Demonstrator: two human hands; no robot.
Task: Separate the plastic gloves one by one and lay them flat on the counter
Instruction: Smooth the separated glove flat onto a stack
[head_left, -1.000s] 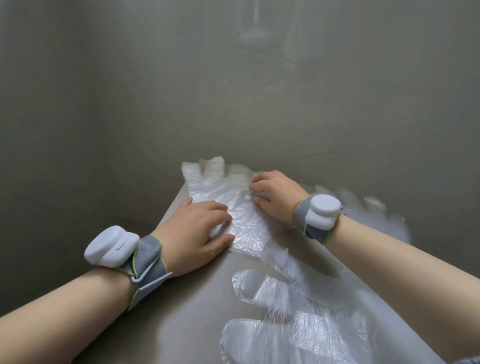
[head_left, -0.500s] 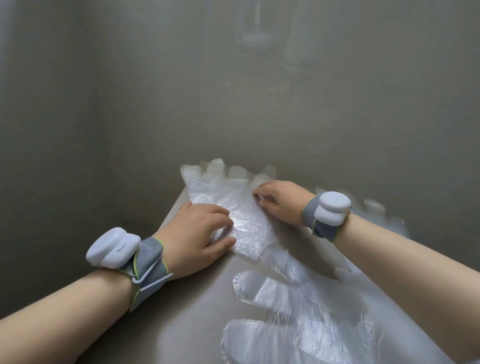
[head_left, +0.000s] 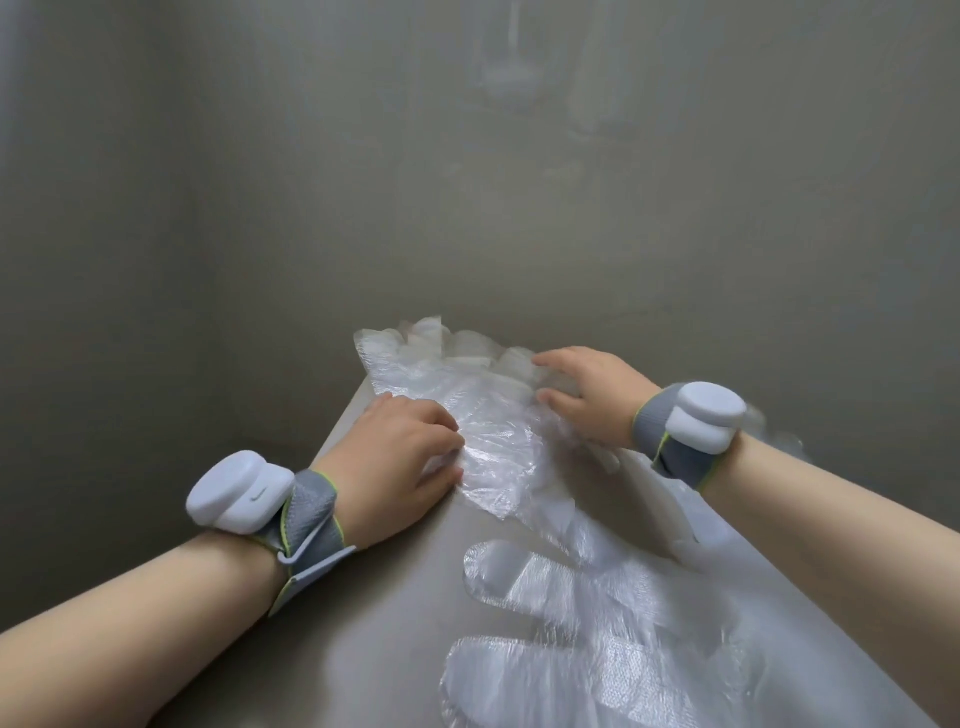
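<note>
Head view: a grey counter carries clear plastic gloves spread flat at the near right. At its far corner lies a crinkled glove. The left hand presses bent fingertips on the glove's near edge, gripping nothing. The right hand rests outstretched fingers on its finger end. Both wrists wear white sensor pods.

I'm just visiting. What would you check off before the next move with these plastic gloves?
1. Hold: left hand rests on the near edge of the far glove: ok.
2. Smoothing: right hand lies with fingers spread on its finger end: ok.
3. Surface of the far glove smooth: not ok, wrinkled.
4. Only one layer under the hands: cannot tell.
5. The nearest glove lies flat on the counter: ok.
</note>
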